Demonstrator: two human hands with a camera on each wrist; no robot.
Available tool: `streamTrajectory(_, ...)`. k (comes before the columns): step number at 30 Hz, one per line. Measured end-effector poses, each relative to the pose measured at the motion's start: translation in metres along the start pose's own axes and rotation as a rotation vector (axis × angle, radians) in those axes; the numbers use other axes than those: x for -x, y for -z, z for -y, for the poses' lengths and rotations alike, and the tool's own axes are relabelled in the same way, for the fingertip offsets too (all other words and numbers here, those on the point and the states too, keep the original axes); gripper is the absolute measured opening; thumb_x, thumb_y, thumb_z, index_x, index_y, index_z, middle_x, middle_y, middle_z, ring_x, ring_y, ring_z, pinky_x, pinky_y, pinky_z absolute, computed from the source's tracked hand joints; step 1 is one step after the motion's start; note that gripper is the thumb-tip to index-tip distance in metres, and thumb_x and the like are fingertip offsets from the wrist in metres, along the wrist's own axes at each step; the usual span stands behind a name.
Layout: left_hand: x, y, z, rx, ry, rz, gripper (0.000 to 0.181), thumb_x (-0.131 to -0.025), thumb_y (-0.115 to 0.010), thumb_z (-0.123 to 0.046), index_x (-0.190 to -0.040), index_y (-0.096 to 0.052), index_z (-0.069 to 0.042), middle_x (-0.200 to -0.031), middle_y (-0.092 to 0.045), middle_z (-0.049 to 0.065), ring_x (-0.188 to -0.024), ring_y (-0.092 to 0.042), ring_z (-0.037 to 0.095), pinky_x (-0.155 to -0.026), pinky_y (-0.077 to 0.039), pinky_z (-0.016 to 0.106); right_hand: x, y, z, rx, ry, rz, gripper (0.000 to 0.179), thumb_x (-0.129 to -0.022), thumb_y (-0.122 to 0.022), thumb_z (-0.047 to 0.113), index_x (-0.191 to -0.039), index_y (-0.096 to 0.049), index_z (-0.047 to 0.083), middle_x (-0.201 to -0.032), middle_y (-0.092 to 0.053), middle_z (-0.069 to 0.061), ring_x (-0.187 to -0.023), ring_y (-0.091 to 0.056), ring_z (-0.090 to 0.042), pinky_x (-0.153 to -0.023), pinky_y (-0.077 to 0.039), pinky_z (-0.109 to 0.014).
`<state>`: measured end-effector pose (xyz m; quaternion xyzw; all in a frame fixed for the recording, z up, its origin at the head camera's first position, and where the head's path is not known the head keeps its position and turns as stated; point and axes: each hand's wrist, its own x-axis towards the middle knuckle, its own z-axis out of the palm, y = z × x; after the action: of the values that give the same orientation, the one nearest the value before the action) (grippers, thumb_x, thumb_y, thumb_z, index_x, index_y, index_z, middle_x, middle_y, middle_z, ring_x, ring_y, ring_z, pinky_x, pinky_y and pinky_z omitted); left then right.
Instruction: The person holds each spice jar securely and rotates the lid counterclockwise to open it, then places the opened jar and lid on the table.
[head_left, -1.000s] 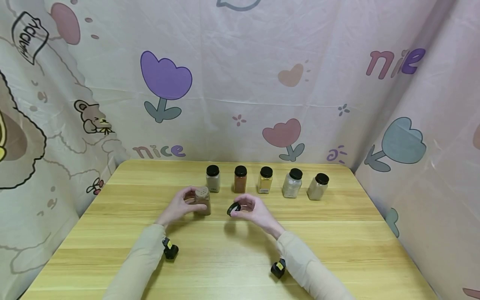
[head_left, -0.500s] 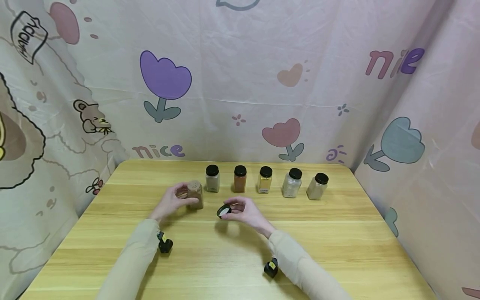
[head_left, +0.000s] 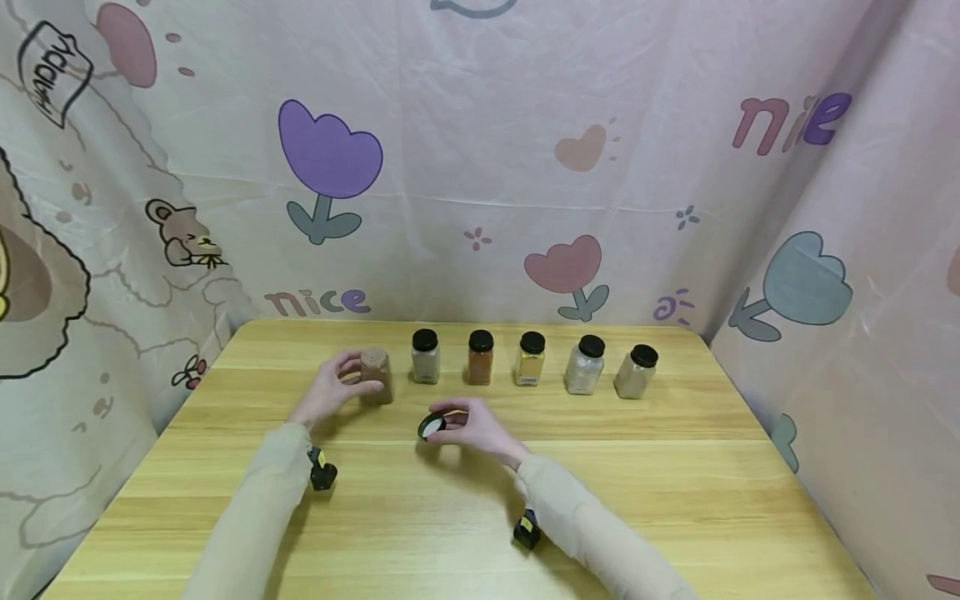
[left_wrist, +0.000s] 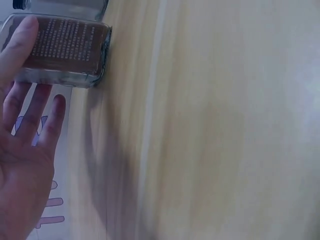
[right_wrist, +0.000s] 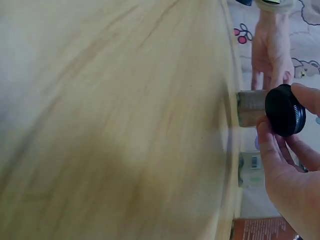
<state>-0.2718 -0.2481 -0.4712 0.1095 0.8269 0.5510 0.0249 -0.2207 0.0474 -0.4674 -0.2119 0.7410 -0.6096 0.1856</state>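
Note:
My left hand (head_left: 328,392) grips a glass spice jar (head_left: 379,379) of brown powder at the left end of the row, thumb on the near side. A perforated shaker top shows on the jar, which has no cap. In the left wrist view, printed text covers the jar's label (left_wrist: 65,42), and its base is at or close to the tabletop. My right hand (head_left: 480,429) pinches a black screw lid (head_left: 431,427) above the table, its pale inner side toward the head camera. From the right wrist, the lid's ribbed rim (right_wrist: 299,120) is visible between thumb and fingers.
To the right of the held jar, black-capped jars stand in a row: a greyish one (head_left: 426,362), a red-orange one (head_left: 480,365), a yellow one (head_left: 528,367), a white one (head_left: 583,372) and a pale one (head_left: 633,379). A patterned cloth (head_left: 465,167) hangs behind the wooden table (head_left: 420,533).
The left hand has carried the brown jar leftward and back, to beside the greyish jar. My right hand has shifted left with the lid. The other jars have stayed put.

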Motion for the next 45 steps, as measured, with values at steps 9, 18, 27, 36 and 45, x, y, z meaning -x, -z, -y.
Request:
streamTrajectory(9,-0.006,0.007,0.001,-0.022,0.005,-0.059,0.068,-0.089,-0.078,-0.017,-0.143,-0.042,0.005,-0.143,-0.053,0.030,-0.133,-0.052,0.046,-0.109,-0.050,0.045,-0.018,-0.012,-0.006,0.071,-0.020,0.014,0.049,-0.085,-0.076,-0.004,-0.130,-0.059,-0.011,-0.129,-0.065,-0.026,-0.110,-0.070,-0.030,-0.087,-0.058,-0.020)
streamTrajectory(18,-0.014,0.008,-0.004,-0.125,0.008,-0.119,0.066,-0.090,-0.077,-0.024,-0.143,-0.047,0.002,-0.141,-0.052,0.026,-0.126,-0.055,0.042,-0.105,-0.051,0.053,-0.034,-0.017,-0.003,0.239,-0.009,0.003,0.046,-0.084,-0.079,0.002,-0.126,-0.064,-0.007,-0.118,-0.072,-0.023,-0.105,-0.070,-0.031,-0.084,-0.054,-0.017)
streamTrajectory(27,-0.018,0.011,-0.001,-0.120,-0.008,-0.122,0.066,-0.092,-0.075,-0.023,-0.146,-0.045,0.002,-0.144,-0.049,0.029,-0.127,-0.053,0.046,-0.106,-0.048,0.058,-0.047,-0.025,0.002,0.326,-0.026,-0.016,0.045,-0.084,-0.080,0.006,-0.126,-0.066,-0.001,-0.112,-0.074,-0.017,-0.092,-0.067,-0.013,-0.080,-0.052,-0.018)
streamTrajectory(36,-0.018,0.014,0.001,-0.095,-0.022,-0.104,0.072,-0.092,-0.075,-0.020,-0.151,-0.038,0.001,-0.148,-0.045,0.029,-0.130,-0.049,0.048,-0.108,-0.046,0.060,-0.062,-0.038,0.001,0.365,-0.022,-0.047,0.045,-0.082,-0.081,0.005,-0.125,-0.067,-0.001,-0.106,-0.074,-0.016,-0.084,-0.060,-0.008,-0.076,-0.049,-0.018)
streamTrajectory(45,-0.006,0.034,0.006,-0.108,-0.069,-0.108,0.061,-0.093,-0.066,0.003,-0.149,-0.040,0.004,-0.143,-0.050,0.033,-0.125,-0.052,0.048,-0.090,-0.050,0.015,-0.076,-0.050,0.006,0.460,-0.032,-0.077,0.046,-0.082,-0.081,0.007,-0.126,-0.067,0.001,-0.109,-0.074,-0.014,-0.085,-0.062,-0.008,-0.074,-0.050,-0.015)
